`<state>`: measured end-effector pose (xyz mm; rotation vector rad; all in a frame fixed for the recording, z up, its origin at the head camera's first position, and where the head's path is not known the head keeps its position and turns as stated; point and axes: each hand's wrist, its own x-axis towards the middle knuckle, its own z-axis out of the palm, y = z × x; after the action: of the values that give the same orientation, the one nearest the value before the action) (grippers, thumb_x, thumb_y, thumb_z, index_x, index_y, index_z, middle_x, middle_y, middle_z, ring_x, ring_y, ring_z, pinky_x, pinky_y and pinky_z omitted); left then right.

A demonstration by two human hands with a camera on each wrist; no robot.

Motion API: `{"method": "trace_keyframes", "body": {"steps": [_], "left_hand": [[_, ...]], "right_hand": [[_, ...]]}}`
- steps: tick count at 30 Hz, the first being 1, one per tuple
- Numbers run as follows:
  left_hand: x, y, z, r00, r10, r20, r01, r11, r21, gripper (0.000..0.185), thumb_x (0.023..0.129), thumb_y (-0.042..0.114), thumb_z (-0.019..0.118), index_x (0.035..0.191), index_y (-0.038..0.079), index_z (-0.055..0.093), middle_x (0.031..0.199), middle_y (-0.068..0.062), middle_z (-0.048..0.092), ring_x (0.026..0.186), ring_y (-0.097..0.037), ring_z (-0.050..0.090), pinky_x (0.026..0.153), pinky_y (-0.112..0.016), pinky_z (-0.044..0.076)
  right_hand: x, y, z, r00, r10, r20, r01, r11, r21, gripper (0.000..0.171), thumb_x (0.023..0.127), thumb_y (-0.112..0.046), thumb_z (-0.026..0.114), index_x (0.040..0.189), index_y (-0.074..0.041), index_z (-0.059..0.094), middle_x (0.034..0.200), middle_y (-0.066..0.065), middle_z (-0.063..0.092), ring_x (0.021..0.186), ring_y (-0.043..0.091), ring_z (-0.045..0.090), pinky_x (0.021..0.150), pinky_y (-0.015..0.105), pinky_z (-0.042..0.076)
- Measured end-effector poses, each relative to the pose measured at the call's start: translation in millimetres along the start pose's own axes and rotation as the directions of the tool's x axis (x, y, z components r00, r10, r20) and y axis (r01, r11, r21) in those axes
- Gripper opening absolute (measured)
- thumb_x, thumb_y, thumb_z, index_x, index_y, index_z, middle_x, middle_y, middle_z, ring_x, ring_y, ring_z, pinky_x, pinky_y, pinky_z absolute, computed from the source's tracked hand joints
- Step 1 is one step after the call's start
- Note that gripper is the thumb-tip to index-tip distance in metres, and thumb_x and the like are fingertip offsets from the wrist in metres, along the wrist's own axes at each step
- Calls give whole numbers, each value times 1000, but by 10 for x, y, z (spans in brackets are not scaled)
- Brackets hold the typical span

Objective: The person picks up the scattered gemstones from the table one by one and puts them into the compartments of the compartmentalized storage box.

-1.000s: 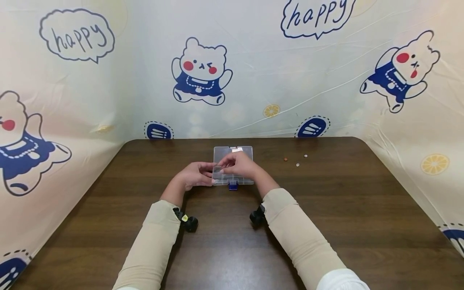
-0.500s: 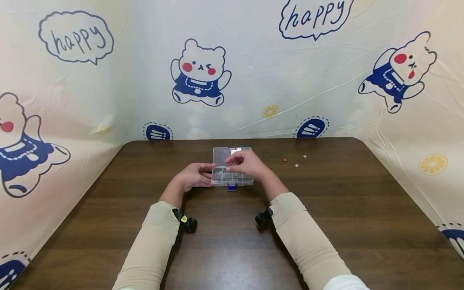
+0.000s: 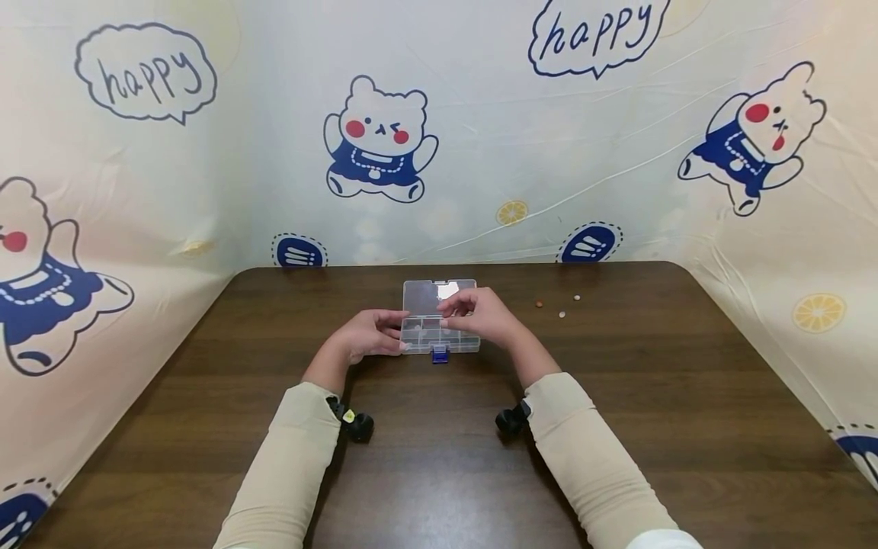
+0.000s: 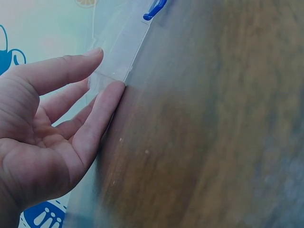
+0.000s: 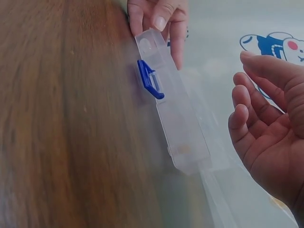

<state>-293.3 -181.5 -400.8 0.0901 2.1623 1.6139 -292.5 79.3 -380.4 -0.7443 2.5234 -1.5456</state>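
Observation:
A clear plastic compartment box (image 3: 432, 335) stands on the table, its lid (image 3: 418, 297) lifted back and a blue latch (image 3: 440, 354) at the front. My left hand (image 3: 370, 333) holds the box's left end; in the left wrist view its fingers (image 4: 111, 95) touch the wall. Over the right part of the box hovers my right hand (image 3: 483, 314), fingers loosely bent. The right wrist view shows nothing between those fingers (image 5: 241, 114). Through the box wall (image 5: 178, 118), a whitish round piece (image 5: 146, 45) shows at the left end and a blurred orange patch at the right.
Right of the box lie a small reddish-brown piece (image 3: 539, 304) and two small whitish pieces (image 3: 577, 298), too small to identify. The brown wooden table (image 3: 439, 457) meets a printed cloth backdrop (image 3: 466, 152) at its far edge and sides.
My right hand has drawn back to the right across the box, uncovering its left compartments. The left hand stays at the box's left end, and the box keeps its place.

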Motion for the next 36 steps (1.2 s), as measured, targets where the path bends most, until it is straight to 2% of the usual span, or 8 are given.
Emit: {"method": "trace_keyframes", "body": {"steps": [14, 25, 36], "left_hand": [[13, -13, 8, 1000, 1, -11, -1, 1000, -19, 72, 77, -10, 76, 141, 8, 51, 121, -21, 56, 97, -30, 59, 82, -36, 57], [31, -41, 6, 1000, 9, -17, -9, 1000, -5, 72, 77, -8, 77, 142, 9, 50, 121, -21, 56, 96, -29, 60, 82, -36, 57], [25, -38, 4, 1000, 11, -9, -11, 1000, -15, 73, 77, -9, 76, 142, 8, 50, 121, -21, 56, 94, -29, 61, 82, -37, 57]], "right_hand": [[-126, 7, -120, 1000, -8, -18, 8, 1000, 12, 26, 84, -11, 77, 108, -1, 72, 90, 6, 66, 79, 24, 55, 64, 30, 49], [-231, 6, -220, 1000, 5, -22, -4, 999, 35, 22, 85, -13, 77, 107, -12, 73, 90, 6, 64, 82, 25, 55, 61, 29, 50], [-312, 22, -318, 1000, -1, -25, 2, 1000, 5, 30, 85, -14, 77, 113, -4, 71, 95, 6, 66, 86, 25, 57, 70, 33, 53]]}}
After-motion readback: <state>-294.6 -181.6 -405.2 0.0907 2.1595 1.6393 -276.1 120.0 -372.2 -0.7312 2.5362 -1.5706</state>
